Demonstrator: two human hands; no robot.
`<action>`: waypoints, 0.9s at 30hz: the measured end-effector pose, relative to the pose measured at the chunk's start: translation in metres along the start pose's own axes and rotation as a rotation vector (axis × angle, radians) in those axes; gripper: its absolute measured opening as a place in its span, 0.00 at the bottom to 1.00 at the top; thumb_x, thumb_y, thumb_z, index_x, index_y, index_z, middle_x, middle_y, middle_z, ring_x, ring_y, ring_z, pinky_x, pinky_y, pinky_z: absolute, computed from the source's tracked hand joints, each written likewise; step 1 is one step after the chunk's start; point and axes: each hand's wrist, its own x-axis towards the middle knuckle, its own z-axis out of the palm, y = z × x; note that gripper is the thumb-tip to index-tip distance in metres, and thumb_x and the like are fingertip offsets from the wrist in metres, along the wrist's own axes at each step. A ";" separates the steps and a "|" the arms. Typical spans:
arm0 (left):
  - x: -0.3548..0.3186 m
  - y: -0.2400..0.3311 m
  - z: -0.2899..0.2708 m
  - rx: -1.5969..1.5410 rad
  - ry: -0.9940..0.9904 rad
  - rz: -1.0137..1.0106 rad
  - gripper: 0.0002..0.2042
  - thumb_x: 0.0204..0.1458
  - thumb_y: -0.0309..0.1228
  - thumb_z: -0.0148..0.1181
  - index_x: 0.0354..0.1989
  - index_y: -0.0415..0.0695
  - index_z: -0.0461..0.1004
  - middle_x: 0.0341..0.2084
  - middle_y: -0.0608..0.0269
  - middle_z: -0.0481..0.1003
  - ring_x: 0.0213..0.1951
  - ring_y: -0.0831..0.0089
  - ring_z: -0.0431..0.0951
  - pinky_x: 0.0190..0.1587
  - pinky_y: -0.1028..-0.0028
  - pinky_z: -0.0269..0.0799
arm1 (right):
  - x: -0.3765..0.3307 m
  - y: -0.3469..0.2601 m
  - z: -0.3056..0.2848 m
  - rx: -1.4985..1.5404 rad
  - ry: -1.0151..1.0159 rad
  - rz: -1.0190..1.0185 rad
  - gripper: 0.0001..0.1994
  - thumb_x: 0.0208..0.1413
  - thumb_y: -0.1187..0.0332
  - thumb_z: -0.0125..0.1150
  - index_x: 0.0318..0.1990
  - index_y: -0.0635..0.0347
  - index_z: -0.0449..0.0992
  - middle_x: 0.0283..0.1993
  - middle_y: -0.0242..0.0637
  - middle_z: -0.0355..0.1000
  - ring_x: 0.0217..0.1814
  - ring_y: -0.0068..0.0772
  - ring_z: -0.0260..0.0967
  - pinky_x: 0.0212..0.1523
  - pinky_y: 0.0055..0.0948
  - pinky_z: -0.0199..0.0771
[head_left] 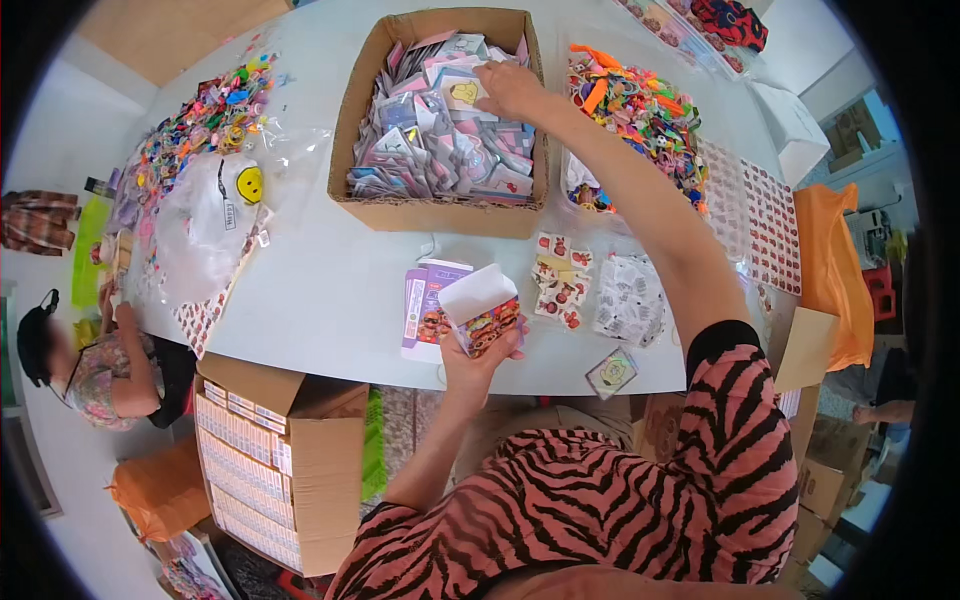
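My left hand (472, 372) is closed around a small colorful printed carton (490, 322), held upright above the table's near edge. Its white top flap stands raised. Up in the large cardboard box (440, 213), my right hand (512, 92) pinches the edge of a flat packet (463, 93) with a yellow character on it. Several similar flat packets (420, 150) fill that box in a loose pile. Just left of the held carton, flattened purple cartons (420, 305) lie on the table. A single shiny packet (611, 373) rests near the table's front edge.
Heaps of small colorful trinkets lie at right (640, 120) and left (205, 125). Sticker pieces (563, 280) and a bag of white packets (630, 300) sit right of the carton. A carton of stacked boxes (245, 460) stands below left. Another person (110, 370) sits at far left.
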 end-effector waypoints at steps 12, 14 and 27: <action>0.005 0.005 -0.004 0.028 0.040 0.003 0.16 0.47 0.22 0.61 0.45 0.34 0.69 0.35 0.53 0.76 0.36 0.65 0.78 0.30 0.72 0.77 | 0.016 0.005 0.019 -0.014 -0.013 -0.015 0.11 0.41 0.71 0.59 0.35 0.61 0.75 0.40 0.47 0.72 0.44 0.44 0.72 0.42 0.40 0.74; 0.003 0.006 -0.004 0.030 0.031 0.008 0.16 0.47 0.22 0.61 0.45 0.34 0.69 0.35 0.53 0.76 0.36 0.65 0.78 0.30 0.72 0.77 | 0.014 -0.001 0.005 -0.032 -0.044 -0.026 0.10 0.42 0.68 0.58 0.34 0.61 0.75 0.37 0.47 0.72 0.42 0.44 0.72 0.41 0.40 0.73; -0.011 0.006 0.009 0.152 -0.113 -0.039 0.19 0.46 0.21 0.61 0.48 0.35 0.66 0.35 0.51 0.76 0.35 0.63 0.79 0.27 0.72 0.76 | -0.116 -0.001 -0.114 0.575 0.187 -0.158 0.12 0.56 0.64 0.52 0.43 0.59 0.75 0.28 0.37 0.73 0.29 0.27 0.70 0.30 0.25 0.67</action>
